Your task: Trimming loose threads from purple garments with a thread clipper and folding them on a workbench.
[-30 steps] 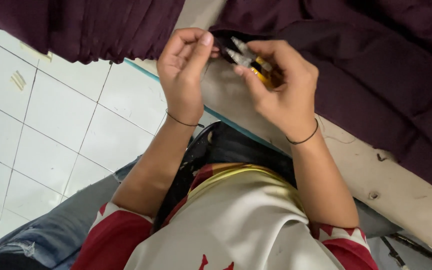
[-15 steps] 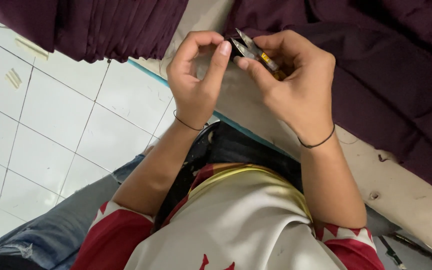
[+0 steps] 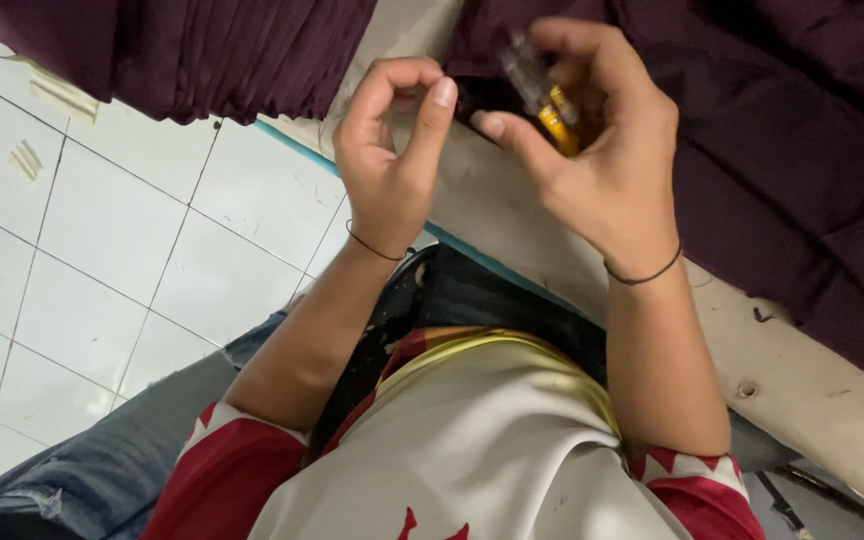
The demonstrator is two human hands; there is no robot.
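Observation:
My right hand (image 3: pixel 592 150) grips a small metal clipper with a yellow handle (image 3: pixel 552 115), its blades blurred and pointing up-left over dark maroon cloth (image 3: pixel 792 150). My left hand (image 3: pixel 392 150) hovers just left of it, thumb and forefinger curled toward each other; whether they pinch a thread is too small to tell. Both wrists wear thin black bands. The cloth lies on a beige table edge (image 3: pixel 782 370) and hangs over it.
More pleated maroon cloth (image 3: pixel 202 50) hangs at top left above a white tiled floor (image 3: pixel 82 260). My lap shows below: a cream and red shirt, blue jeans, a dark bag strap. A teal strip (image 3: pixel 297 150) runs along the table's underside.
Both hands have shifted slightly right and up. The clipper turned in my right hand and now blurs; my left fingers opened a little away from it.

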